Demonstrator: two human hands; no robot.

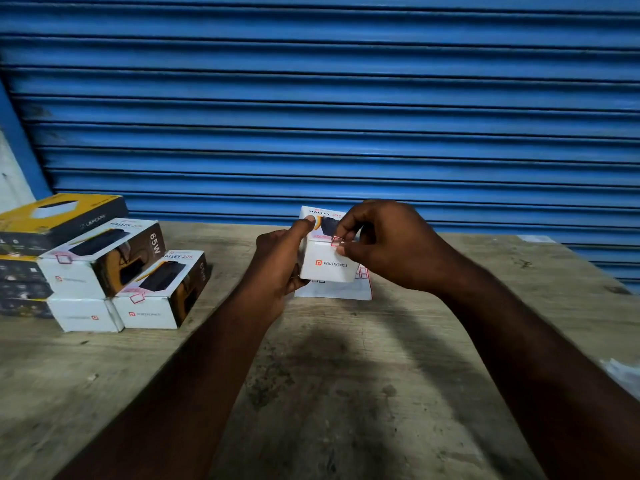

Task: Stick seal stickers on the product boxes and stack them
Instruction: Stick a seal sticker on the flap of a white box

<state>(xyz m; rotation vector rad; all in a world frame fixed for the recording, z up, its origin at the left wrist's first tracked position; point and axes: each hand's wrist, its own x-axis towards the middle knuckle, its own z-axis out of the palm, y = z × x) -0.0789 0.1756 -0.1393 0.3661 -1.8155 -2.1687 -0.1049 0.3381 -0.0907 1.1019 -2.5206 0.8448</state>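
Portronics box point(327, 266) is mid-table, held up in both hands, white end face with the red logo towards the person. Flap closed, so contents not visible, only the product print on top. Can't tell if its base touches anything.

Left hand point(280, 268): fingers curled round the box's left side, thumb pressed flat on the top face.

Right hand point(384, 244): thumb and forefinger pinch a seal sticker point(336, 241), a small red-outlined square, right at the box's top front edge where the flap meets the end face. Other fingers loosely curled behind.

Sticker sheet point(339, 292): white, lies flat on the wooden table point(346, 375) directly under and behind the box; a few red squares show just right of the box.

Left of the box, well apart: a pile of closed boxes.
- Halley 65W box point(104, 258) on top, red sticker on its near top edge, sitting on a plain white box point(85, 315).
- Halley 20K box point(162, 292) beside those, nearest the held box, also stickered at its near top edge.
- Yellow-black Lapcare box point(62, 216) further left and behind, on top of dark boxes point(20, 282) at the frame edge.

Behind the box: blue roller shutter point(346, 98), fully down. Far right of the box, at the frame edge: a scrap of white plastic point(623, 372), blurred.
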